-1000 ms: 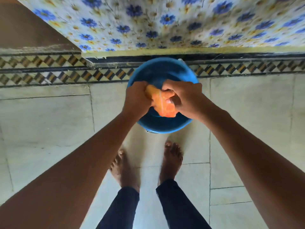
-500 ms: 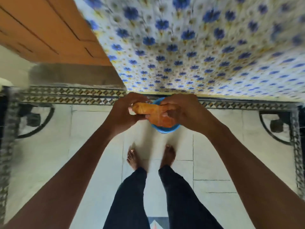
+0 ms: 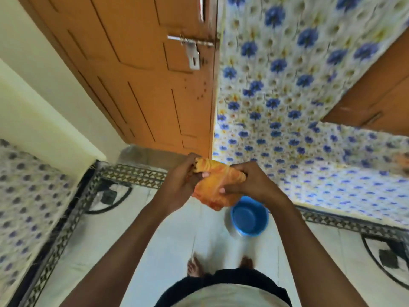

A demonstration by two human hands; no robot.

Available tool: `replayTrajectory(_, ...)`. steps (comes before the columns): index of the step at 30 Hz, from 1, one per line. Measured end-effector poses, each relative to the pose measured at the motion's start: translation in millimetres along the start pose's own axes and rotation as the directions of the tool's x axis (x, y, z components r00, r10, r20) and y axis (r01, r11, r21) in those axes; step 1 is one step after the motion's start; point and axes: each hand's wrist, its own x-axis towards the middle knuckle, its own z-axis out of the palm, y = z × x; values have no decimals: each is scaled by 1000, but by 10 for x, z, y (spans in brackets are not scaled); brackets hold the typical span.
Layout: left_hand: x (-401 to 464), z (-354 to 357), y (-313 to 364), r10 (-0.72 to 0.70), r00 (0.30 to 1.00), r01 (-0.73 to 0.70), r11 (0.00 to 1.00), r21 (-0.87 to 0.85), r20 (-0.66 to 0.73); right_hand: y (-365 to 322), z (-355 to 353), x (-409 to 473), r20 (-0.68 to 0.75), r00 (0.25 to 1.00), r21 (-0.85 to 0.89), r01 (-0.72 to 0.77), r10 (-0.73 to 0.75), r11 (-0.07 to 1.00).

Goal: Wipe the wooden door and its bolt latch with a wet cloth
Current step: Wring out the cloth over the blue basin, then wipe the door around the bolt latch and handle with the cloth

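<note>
An orange wet cloth [image 3: 215, 187] is bunched and twisted between both hands at the centre of the view. My left hand [image 3: 180, 180] grips its left end and my right hand [image 3: 250, 181] grips its right end. The brown wooden door [image 3: 141, 69] rises ahead at the upper left, well beyond the hands. Its silver bolt latch [image 3: 190, 48] sits near the door's right edge, with a hasp hanging down from it. Neither hand touches the door or the latch.
A blue basin [image 3: 249, 218] stands on the pale tiled floor just below and right of the cloth. A blue-flowered curtain [image 3: 287, 96] hangs right of the door. A cream wall [image 3: 33, 89] lies left. My bare feet [image 3: 194, 268] are near the bottom.
I have stood up from the basin with the cloth held in both hands. The view has tilted upward, so the door and latch are in sight and the basin lies lower right.
</note>
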Motion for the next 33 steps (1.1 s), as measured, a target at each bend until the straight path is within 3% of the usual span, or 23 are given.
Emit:
replayTrajectory(3,38,-266,76,4,995,-18,990,-138,-103,-316,138,72,-130,991,336,11,35,942)
replayTrajectory(5,110,-449,163,-46,985,2,966,-258,-166,-486,214,176,-170,981,581,27,89,813)
replayTrajectory(7,191,-581,238,-109,976,38,937,-348,-187,-634,313,278,-119,987,733,14,107,680)
replayTrajectory(9,281,-671,288,-119,974,41,929,-368,-191,-736,437,370,-55,992,750,-35,114,660)
replayTrajectory(12,444,-856,330,-118,966,25,928,-372,-229,-841,604,602,-43,995,683,-35,88,730)
replayTrajectory(17,816,-1153,217,-152,952,50,933,-356,-264,-1010,688,1067,-255,964,659,113,79,743)
replayTrajectory(20,1118,-1289,185,-182,943,64,921,-384,-278,-1091,701,1398,-350,932,737,214,92,641)
replayTrajectory(22,1366,-1369,164,-193,943,75,917,-392,-271,-1136,739,1663,-303,947,833,210,104,512)
replayTrajectory(24,1614,-1440,124,-193,941,78,923,-377,-277,-1208,783,1894,-266,955,875,183,129,449)
replayTrajectory(26,1868,-1535,60,-182,941,74,933,-351,-285,-1275,774,2110,-289,946,843,181,144,506)
replayTrajectory(29,2186,-1686,-58,-172,944,69,937,-342,-282,-1390,621,2409,-434,891,695,236,135,679)
replayTrajectory(33,2561,-1791,-156,-113,951,31,961,-275,-288,-1502,446,2760,-677,736,222,230,-20,947)
